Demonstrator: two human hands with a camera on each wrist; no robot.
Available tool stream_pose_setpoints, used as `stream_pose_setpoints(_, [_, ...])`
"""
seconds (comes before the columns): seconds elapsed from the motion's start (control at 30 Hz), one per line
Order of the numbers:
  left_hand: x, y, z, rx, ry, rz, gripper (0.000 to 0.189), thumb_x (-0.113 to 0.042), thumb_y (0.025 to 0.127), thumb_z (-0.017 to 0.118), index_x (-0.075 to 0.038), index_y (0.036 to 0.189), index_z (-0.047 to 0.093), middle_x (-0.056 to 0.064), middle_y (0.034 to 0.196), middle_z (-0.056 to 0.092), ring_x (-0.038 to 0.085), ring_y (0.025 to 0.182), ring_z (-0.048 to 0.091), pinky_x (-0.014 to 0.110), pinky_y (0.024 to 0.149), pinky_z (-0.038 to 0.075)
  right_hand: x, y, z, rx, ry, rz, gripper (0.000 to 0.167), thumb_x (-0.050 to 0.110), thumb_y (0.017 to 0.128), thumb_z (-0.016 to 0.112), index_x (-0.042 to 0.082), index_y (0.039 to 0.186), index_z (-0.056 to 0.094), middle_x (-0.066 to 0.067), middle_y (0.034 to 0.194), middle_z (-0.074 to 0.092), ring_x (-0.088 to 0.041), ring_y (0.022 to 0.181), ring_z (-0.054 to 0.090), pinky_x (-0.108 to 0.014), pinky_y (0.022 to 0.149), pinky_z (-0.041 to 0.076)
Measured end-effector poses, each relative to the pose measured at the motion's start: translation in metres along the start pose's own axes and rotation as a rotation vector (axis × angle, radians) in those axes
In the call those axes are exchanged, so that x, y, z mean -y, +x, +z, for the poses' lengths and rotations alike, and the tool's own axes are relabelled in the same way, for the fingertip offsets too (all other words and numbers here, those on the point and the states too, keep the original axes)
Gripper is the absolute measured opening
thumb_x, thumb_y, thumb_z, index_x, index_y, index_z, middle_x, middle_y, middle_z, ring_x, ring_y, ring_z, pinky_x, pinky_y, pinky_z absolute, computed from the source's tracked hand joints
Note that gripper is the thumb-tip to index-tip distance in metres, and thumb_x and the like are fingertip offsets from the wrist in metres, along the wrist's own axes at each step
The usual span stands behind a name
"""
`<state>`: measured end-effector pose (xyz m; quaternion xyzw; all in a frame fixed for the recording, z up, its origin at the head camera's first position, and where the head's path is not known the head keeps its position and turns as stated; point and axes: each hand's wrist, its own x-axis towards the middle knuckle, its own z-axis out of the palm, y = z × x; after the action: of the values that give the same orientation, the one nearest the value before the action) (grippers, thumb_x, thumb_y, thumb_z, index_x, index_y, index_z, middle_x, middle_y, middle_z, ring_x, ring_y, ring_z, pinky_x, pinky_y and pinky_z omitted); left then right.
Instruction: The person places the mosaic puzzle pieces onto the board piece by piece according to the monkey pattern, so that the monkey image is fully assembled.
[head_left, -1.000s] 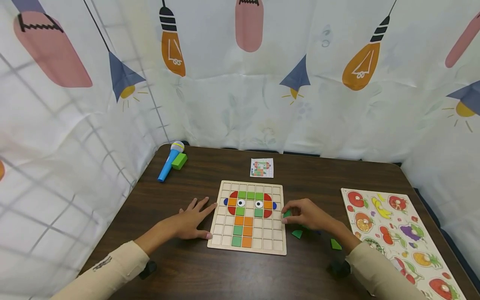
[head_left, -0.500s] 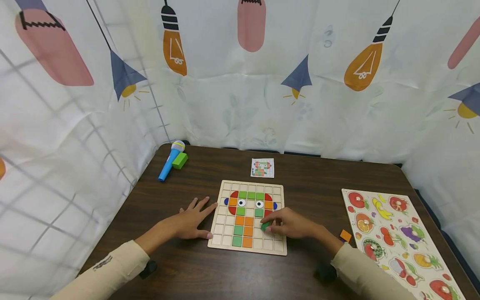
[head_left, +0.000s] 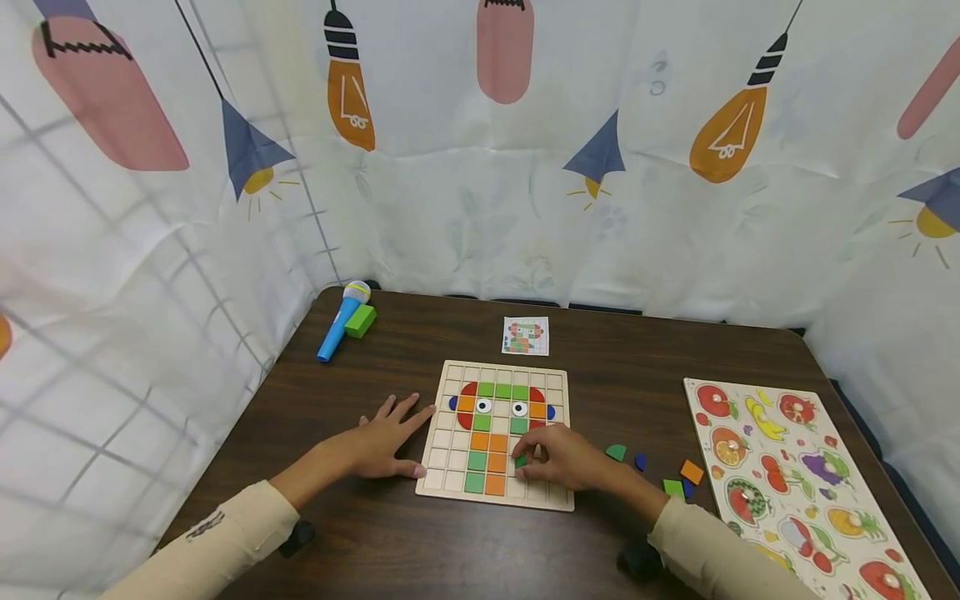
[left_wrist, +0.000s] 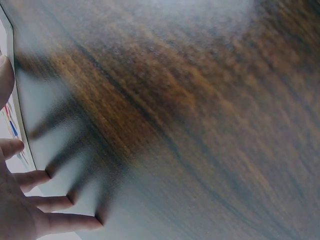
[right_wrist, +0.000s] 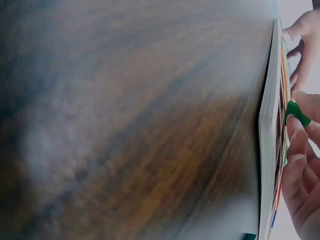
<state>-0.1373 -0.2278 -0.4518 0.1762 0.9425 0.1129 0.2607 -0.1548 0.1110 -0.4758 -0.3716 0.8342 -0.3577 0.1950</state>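
Observation:
On the table lies a wooden grid board [head_left: 437, 478] with coloured pieces set in a face shape, and a column of orange and green squares below. My left hand [head_left: 375, 446] rests flat with spread fingers, its thumb and index fingertip at the board's left edge; the left wrist view shows its fingers [left_wrist: 37, 202] on the tabletop. Over the board, just right of the column, my right hand [head_left: 562, 457] pinches a small green puzzle piece [right_wrist: 297, 113] between thumb and fingers. The piece's full outline is partly hidden by the fingers.
Right of the board lie a green rounded piece [head_left: 616, 452], a blue piece [head_left: 640, 462], an orange square [head_left: 692, 472] and a green square [head_left: 672, 487]. Beyond them is a fruit board [head_left: 802, 475]. A pattern card [head_left: 525, 336], toy microphone [head_left: 343, 321] and green block [head_left: 361, 322] lie farther back.
My right hand has moved left from the board's right edge to beside the column, carrying the green piece. Loose pieces at the right show again from behind the arm. The left hand stays put.

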Motion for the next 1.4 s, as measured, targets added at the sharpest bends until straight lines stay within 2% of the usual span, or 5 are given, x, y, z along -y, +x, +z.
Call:
stream_pose_setpoints(0.23, [0.0, 0.001, 0.0, 0.004, 0.003, -0.004, 0.096, -0.061, 0.087, 0.067, -0.023, 0.162, 0.02, 0.02, 0.168, 0.011, 0.056, 0.149, 0.012, 0.082, 0.101, 0.025, 0.001, -0.002, 0.001, 0.013, 0.0, -0.001, 0.02, 0.024, 0.094, 0.073, 0.014, 0.11, 0.076, 0.009, 0.098, 0.07, -0.003, 0.076, 0.05, -0.018, 0.067, 0.045])
stream_pose_setpoints(0.47, [0.001, 0.001, 0.0, 0.005, 0.011, 0.004, 0.097, -0.063, 0.087, 0.067, -0.022, 0.162, 0.02, 0.02, 0.167, 0.011, 0.057, 0.149, 0.012, 0.083, 0.099, 0.027, 0.0, -0.005, 0.0, -0.007, -0.02, 0.052, 0.027, 0.022, 0.091, 0.075, 0.012, 0.116, 0.071, 0.013, 0.08, 0.061, -0.001, 0.07, 0.049, -0.019, 0.065, 0.045])
stream_pose_setpoints(0.83, [0.002, 0.002, 0.0, 0.006, 0.014, -0.002, 0.097, -0.063, 0.087, 0.066, -0.023, 0.162, 0.019, 0.02, 0.168, 0.01, 0.056, 0.149, 0.012, 0.082, 0.1, 0.026, 0.005, -0.009, 0.0, -0.036, -0.117, 0.159, 0.023, 0.026, 0.087, 0.079, 0.016, 0.107, 0.072, 0.014, 0.074, 0.057, -0.004, 0.069, 0.051, -0.021, 0.061, 0.041])
stream_pose_setpoints(1.4, [0.0, 0.0, 0.001, -0.005, 0.017, 0.007, 0.096, -0.061, 0.088, 0.067, -0.021, 0.162, 0.02, 0.021, 0.167, 0.012, 0.057, 0.148, 0.013, 0.083, 0.099, 0.027, 0.012, -0.003, 0.003, -0.042, -0.183, 0.148, 0.014, 0.031, 0.088, 0.078, 0.02, 0.095, 0.073, 0.016, 0.071, 0.055, -0.002, 0.067, 0.05, -0.022, 0.062, 0.041])
